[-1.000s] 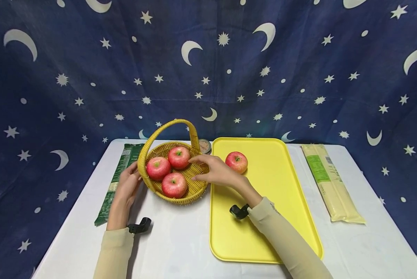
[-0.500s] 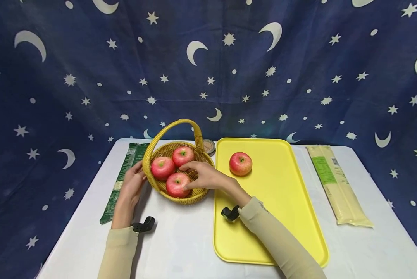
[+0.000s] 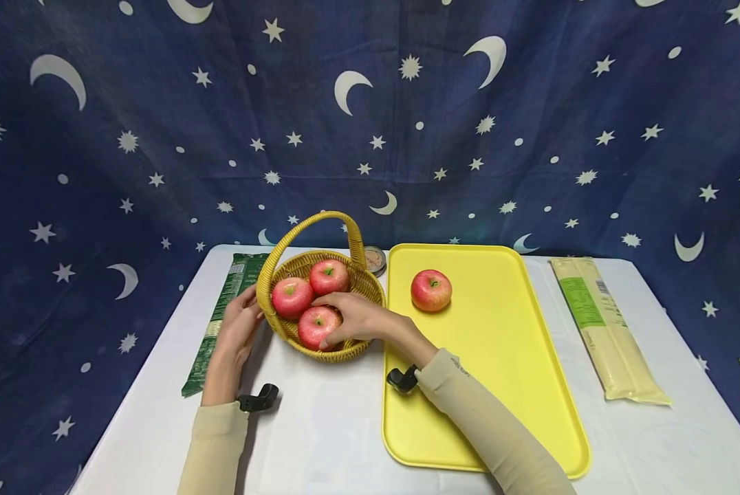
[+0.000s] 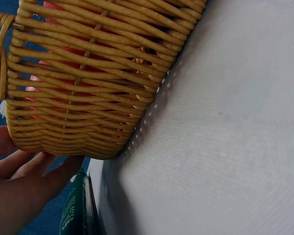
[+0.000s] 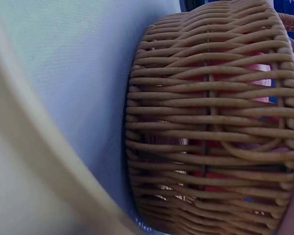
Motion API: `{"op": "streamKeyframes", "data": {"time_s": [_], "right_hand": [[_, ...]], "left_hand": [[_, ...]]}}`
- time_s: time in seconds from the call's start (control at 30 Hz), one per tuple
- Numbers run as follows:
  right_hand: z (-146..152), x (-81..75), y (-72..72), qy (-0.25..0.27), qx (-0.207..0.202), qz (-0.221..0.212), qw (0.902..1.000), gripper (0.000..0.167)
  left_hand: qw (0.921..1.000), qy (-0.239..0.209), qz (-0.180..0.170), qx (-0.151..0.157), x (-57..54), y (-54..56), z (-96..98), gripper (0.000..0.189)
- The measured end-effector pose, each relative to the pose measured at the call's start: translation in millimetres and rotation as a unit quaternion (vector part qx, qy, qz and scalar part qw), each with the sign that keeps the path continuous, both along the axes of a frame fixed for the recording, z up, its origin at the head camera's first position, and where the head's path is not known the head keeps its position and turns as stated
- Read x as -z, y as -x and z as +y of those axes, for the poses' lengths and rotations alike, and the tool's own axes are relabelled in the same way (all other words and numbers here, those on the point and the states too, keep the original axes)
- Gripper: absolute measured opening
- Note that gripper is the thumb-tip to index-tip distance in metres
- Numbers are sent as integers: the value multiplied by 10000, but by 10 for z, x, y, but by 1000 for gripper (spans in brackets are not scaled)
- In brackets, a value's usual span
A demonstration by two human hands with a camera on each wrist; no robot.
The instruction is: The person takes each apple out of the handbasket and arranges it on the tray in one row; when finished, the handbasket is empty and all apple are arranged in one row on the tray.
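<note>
A yellow wicker basket (image 3: 370, 292) with an arched handle stands on the table, holding several red apples. My left hand (image 3: 236, 330) holds its left side; in the left wrist view, the fingers lie along the outer wicker wall and the thumb is by the rim. My right hand (image 3: 360, 320) reaches in over the right rim and grips the front apple (image 3: 314, 328), thumb in front and fingers behind. Two more apples, the left one (image 3: 292, 298) and the back one (image 3: 329, 277), sit beside it. The right wrist view shows mostly the basket's outer weave (image 5: 210, 112).
On the right, a yellow tray (image 3: 487, 385) bears a single apple (image 3: 431, 290). A green packet (image 3: 212, 344) lies left of the basket, and a cream packet (image 3: 611, 337) right of the tray. Behind the basket sits a small round container (image 3: 375, 259). A star-patterned cloth hangs behind.
My right hand has moved left and down from the basket's right side onto the front apple, and its fingers have closed round it. My left hand stays at the basket. The view has shifted slightly.
</note>
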State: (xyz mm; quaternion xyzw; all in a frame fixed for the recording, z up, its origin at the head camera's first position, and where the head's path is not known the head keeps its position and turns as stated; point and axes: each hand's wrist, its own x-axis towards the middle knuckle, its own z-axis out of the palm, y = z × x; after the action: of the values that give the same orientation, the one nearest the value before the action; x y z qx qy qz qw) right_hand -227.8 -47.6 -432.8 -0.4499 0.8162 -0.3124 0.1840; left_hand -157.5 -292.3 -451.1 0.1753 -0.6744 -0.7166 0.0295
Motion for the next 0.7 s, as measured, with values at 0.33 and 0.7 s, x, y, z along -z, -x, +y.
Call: {"op": "streamKeyframes", "data": {"time_s": [0.33,0.7], "right_hand": [[-48,-3,17,-156,7,-224,9996,67],[-46,17,-3,18,84,123,9999,63]], "left_hand": [[9998,146,118,89,-3,31,-6,57],[9998,201,-19,87,0,-7,-8,58]]}}
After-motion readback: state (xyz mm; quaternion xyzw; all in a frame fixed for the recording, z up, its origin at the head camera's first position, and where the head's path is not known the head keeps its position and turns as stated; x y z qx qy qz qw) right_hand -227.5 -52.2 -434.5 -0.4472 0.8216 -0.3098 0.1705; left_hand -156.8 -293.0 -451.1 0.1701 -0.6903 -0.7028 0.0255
